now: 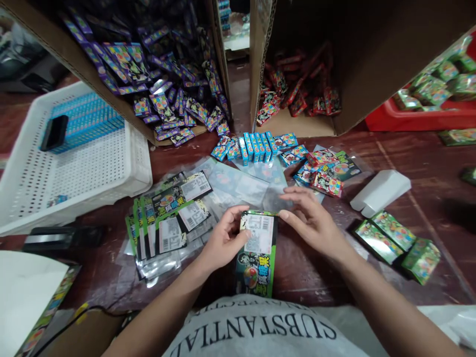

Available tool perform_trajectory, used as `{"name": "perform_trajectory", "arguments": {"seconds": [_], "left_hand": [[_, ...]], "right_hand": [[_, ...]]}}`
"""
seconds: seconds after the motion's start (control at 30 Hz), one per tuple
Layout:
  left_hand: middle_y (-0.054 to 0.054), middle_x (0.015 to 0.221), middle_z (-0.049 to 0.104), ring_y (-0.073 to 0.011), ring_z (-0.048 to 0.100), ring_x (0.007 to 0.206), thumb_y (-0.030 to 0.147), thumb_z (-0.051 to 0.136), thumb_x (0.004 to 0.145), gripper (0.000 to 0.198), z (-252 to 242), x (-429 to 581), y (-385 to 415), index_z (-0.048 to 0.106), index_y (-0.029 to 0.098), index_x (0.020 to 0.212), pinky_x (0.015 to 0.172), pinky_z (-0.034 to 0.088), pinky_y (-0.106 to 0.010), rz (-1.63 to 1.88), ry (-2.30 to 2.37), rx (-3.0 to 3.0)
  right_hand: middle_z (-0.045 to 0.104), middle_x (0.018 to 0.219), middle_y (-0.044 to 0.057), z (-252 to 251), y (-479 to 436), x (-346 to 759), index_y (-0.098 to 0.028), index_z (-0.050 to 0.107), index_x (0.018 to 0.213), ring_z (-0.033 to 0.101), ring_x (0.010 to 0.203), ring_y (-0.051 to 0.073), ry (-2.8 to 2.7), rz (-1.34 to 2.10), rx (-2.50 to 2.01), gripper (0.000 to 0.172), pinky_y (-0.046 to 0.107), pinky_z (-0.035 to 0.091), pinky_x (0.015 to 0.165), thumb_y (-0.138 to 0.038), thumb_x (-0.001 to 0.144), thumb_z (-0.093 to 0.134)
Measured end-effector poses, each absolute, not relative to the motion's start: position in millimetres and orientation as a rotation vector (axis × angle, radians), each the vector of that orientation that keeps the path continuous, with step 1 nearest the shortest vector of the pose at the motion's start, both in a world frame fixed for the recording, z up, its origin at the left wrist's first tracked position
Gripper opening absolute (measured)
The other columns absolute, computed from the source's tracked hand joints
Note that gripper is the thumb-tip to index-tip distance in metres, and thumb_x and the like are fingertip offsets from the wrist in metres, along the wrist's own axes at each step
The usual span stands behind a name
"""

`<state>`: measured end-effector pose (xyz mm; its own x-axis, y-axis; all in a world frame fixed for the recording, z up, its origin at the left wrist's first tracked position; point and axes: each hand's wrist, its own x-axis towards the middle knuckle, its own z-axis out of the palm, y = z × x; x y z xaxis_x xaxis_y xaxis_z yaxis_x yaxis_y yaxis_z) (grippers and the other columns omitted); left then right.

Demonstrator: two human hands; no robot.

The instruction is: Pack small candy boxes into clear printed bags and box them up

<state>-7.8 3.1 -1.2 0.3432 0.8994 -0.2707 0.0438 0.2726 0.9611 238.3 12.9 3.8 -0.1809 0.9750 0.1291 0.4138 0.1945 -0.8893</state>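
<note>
The left hand (223, 243) pinches the top left edge of the green printed bag (256, 253), held upright just above the lap. The right hand (312, 223) has open fingers resting at the bag's top right corner, touching rather than clamping. I'd keep the mouth level and square. More flat bags (167, 218) lie left of the grip, small blue boxes (256, 146) beyond it.

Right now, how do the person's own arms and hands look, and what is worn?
Both arms are bare up to the picture's lower edge; no sleeves, gloves, watch or rings show on the left hand or right hand. The shirt is pale grey with dark printed capitals.
</note>
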Motion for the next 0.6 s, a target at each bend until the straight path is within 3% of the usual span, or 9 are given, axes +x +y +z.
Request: {"name": "perform_trajectory", "arguments": {"seconds": [0.07,0.17,0.37,0.5,0.6], "left_hand": [[-0.005,0.114,0.067,-0.0195,0.065,0.097,0.025,0.07,0.086,0.043,0,-13,7,0.054,0.027,0.127,0.083,0.054,-0.033,0.739,1.074,1.152],[-0.004,0.107,0.068,-0.0188,0.065,0.095,0.024,0.073,0.084,0.039,-1,-16,11,0.057,0.025,0.12,0.082,0.053,-0.031,0.711,1.078,1.151],[-0.002,0.094,0.067,-0.0172,0.064,0.084,0.03,0.072,0.086,0.028,-2,-21,19,0.06,0.024,0.112,0.073,0.052,-0.029,0.627,1.067,1.194],[-0.006,0.116,0.068,-0.0208,0.062,0.109,0.034,0.063,0.094,0.016,-5,-15,22,0.07,0.022,0.101,0.094,0.049,-0.035,0.798,1.145,1.369],[-0.003,0.106,0.072,-0.0178,0.065,0.099,0.032,0.067,0.092,0.018,-8,-6,21,0.068,0.024,0.108,0.089,0.051,-0.033,0.934,1.206,1.191]], "right_hand": [[0.065,0.118,0.009,-7,-6,227,-0.029,0.056,0.118,0.067,0.108,0.025,-1.461,1.083,-1.317,0.03,0.042,0.061,0.086,-0.04,0.093,0.069],[0.069,0.104,0.005,-21,-26,207,-0.029,0.051,0.111,0.071,0.095,0.021,-1.198,1.178,-1.263,0.031,0.039,0.063,0.083,-0.039,0.09,0.072],[0.07,0.09,0.003,-18,-27,194,-0.026,0.064,0.11,0.069,0.082,0.019,-1.164,1.198,-1.346,0.023,0.034,0.062,0.073,-0.041,0.093,0.067],[0.07,0.115,0.006,-14,-21,201,-0.025,0.068,0.104,0.068,0.104,0.02,-1.281,1.174,-1.261,0.014,0.036,0.059,0.088,-0.034,0.094,0.067],[0.07,0.119,0.005,-16,-19,203,-0.027,0.066,0.115,0.067,0.112,0.019,-1.268,1.133,-1.199,0.02,0.038,0.056,0.097,-0.028,0.096,0.065]]}}
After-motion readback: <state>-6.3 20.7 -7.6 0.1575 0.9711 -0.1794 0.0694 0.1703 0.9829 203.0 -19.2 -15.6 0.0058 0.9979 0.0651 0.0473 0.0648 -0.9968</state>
